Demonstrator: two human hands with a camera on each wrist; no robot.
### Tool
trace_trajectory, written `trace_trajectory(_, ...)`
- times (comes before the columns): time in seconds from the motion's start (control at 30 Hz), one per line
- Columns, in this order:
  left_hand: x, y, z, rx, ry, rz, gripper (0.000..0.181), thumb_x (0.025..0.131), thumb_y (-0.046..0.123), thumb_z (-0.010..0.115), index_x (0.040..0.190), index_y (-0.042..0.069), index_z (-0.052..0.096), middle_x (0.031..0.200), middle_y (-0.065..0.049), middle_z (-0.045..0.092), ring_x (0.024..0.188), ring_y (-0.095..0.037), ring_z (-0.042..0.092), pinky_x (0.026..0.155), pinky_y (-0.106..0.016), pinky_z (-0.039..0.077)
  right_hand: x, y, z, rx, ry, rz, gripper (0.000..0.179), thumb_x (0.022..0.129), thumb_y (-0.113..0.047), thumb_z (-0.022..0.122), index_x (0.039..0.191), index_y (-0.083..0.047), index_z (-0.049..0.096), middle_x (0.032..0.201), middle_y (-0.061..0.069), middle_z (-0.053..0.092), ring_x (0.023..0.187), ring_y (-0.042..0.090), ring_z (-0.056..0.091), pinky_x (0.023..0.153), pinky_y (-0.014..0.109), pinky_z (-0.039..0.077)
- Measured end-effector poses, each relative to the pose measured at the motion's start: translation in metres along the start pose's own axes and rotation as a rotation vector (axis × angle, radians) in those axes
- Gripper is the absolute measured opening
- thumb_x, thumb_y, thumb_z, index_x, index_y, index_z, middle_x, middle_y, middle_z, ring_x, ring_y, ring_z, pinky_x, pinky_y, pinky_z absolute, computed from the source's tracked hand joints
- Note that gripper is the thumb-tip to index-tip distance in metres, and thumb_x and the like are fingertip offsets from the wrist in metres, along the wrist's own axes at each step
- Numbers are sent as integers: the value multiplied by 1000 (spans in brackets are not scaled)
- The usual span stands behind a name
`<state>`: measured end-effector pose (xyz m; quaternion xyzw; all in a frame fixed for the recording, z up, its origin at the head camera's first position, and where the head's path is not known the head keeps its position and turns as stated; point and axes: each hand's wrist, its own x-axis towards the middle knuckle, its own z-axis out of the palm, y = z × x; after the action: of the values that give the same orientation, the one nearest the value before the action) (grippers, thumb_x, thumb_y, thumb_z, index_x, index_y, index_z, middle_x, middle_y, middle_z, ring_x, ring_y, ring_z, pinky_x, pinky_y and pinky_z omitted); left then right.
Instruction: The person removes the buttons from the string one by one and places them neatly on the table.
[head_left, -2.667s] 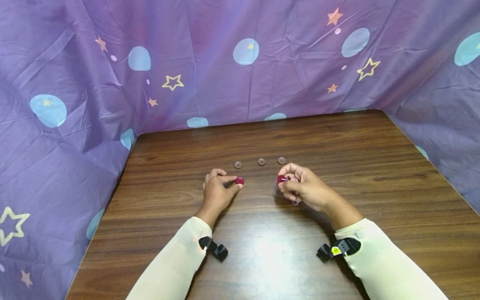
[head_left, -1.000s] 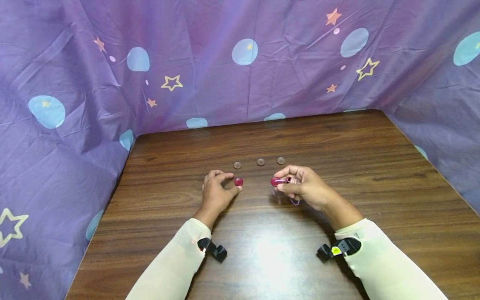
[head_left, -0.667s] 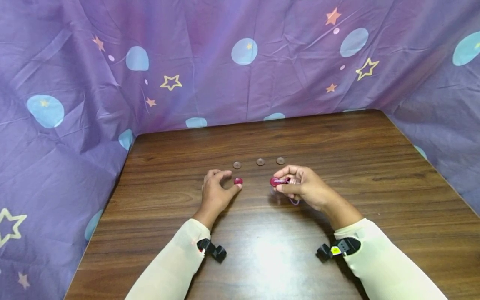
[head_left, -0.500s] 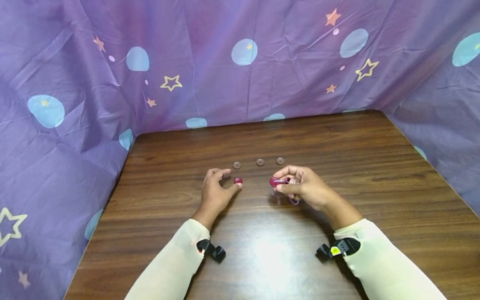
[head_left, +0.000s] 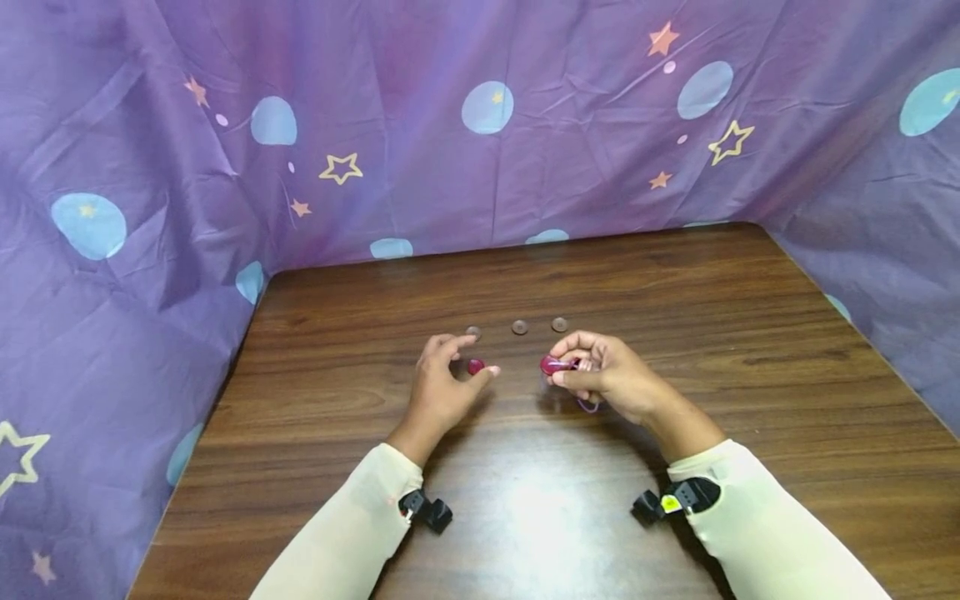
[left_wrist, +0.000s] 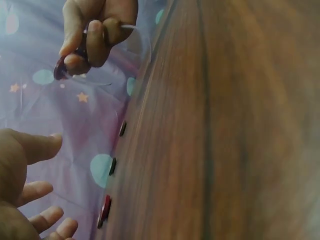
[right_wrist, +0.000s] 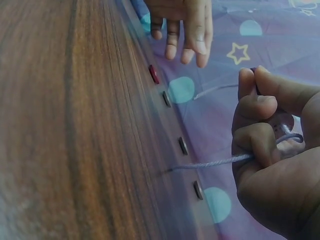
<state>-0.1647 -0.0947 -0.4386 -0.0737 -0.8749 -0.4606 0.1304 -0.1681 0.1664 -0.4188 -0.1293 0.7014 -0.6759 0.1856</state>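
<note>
My left hand (head_left: 442,387) hovers over the table with thumb and fingers spread apart, holding nothing. Below it a red button (head_left: 476,367) lies on the wood; the left wrist view shows a space between the fingers and this red button (left_wrist: 104,210). With thumb and index finger my right hand (head_left: 611,375) pinches another red button (head_left: 550,365), threaded with lilac yarn. In the right wrist view the yarn (right_wrist: 215,163) trails out from the curled fingers, and a further button (right_wrist: 282,122) shows against the palm. How many buttons sit in that hand is partly hidden.
Three brown buttons lie in a row beyond the hands: a left one (head_left: 473,332), a middle one (head_left: 520,327) and a right one (head_left: 559,324). The brown wooden table (head_left: 337,500) ends at a purple star-patterned curtain (head_left: 420,125).
My left fingers, earlier at the red button, have come away and spread, and the hand has shifted slightly right. More of the pinched red button now shows at my right fingertips.
</note>
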Motion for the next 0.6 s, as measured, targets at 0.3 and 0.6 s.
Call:
trace_trajectory(0.3, -9, 13, 10, -208, -137, 130, 48, 74, 26, 87, 117, 12, 70, 122, -9, 63, 107, -35, 64, 93, -52, 52, -2, -1, 1, -31, 8, 4, 31, 84, -7, 75, 111, -4, 62, 88, -2, 72, 56, 8, 55, 46, 22, 44)
trace_trajectory(0.6, -12, 22, 14, -227, -175, 165, 45, 75, 24, 87, 116, 13, 71, 119, -5, 64, 110, -27, 62, 94, -51, 51, -2, 0, 1, -69, 8, -16, 30, 85, -4, 73, 112, 1, 62, 88, -2, 72, 56, 9, 54, 46, 24, 45)
